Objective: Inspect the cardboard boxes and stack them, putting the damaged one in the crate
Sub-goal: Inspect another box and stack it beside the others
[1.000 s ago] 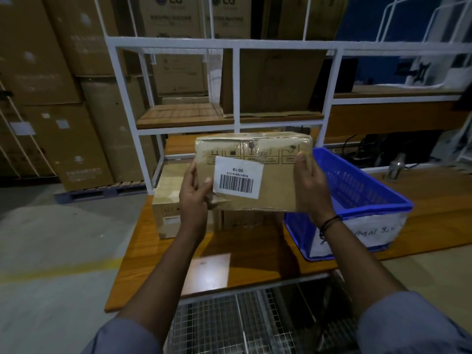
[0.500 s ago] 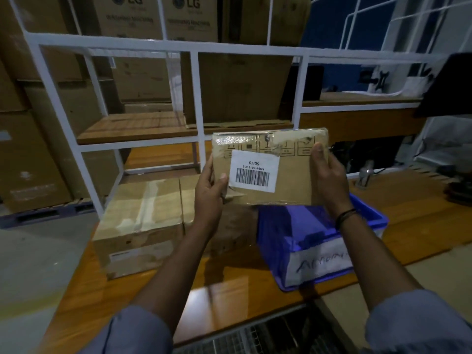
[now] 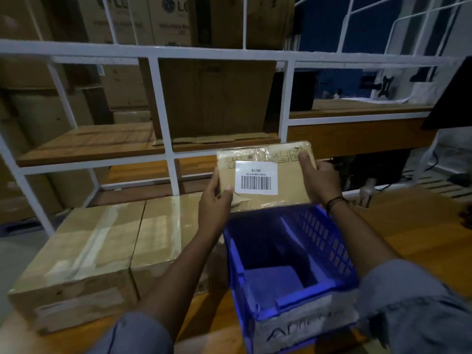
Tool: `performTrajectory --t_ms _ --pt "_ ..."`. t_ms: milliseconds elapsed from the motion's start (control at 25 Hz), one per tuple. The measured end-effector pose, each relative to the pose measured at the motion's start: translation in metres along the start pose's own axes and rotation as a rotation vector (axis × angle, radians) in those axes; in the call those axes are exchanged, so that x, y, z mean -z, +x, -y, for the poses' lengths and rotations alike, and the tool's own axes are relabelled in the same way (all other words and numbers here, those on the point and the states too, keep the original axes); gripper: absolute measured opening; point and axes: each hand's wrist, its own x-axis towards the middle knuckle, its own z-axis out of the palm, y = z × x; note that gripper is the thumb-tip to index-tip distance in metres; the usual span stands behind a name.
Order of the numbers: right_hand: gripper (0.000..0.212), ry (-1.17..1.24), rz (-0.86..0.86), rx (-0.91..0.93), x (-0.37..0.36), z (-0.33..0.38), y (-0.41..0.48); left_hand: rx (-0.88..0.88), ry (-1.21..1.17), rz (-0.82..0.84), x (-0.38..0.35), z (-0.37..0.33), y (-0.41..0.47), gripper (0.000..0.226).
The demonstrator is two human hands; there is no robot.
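Boxes fill the space left of and below the left hand: a taped box (image 3: 76, 254) farthest out and a second box (image 3: 163, 231) touching its right side, both lying flat on the table (image 3: 413, 231). The left hand (image 3: 215, 200) grips the left end of a small box (image 3: 288, 185) held up in the air, thumb on the near face, fingers behind. Just beside that thumb the lower left corner looks torn or creased, so I judge this to be the damaged one. A white label (image 3: 256, 177) with a barcode, upside down, sits on the face between the hands. The right hand (image 3: 320, 180), a dark band (image 3: 334, 201) at its wrist, grips the right end, thumb over the top right corner. The small box's long axis runs straight across from one hand to the other. Directly below the hands, reaching back toward the person, stands the blue crate (image 3: 324, 241), open at the top; the small box hangs above its far rim. Both hands are about equally near the crate, the right one a little more over it. The crate's length seems to run outward from the person, crosswise to the small box, which looks nearly as wide as the crate's far end. Lowering it may call for care at the side walls, or a turn end-on.
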Motion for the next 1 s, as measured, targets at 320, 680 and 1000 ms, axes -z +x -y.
performTrajectory --t_ms 320,680,1000 --pt "0.047 -0.154 -0.153 0.216 -0.011 -0.018 0.079 -0.149 0.418 0.026 -0.015 -0.022 0.039 0.077" --pt "0.038 -0.326 -0.188 0.270 -0.018 -0.011 0.101 -0.218 0.676 -0.083 -0.020 -0.036 0.043 0.094" --pt "0.024 -0.448 0.025 0.299 -0.052 -0.040 0.096 -0.206 0.728 0.087 -0.021 0.006 0.048 0.086"
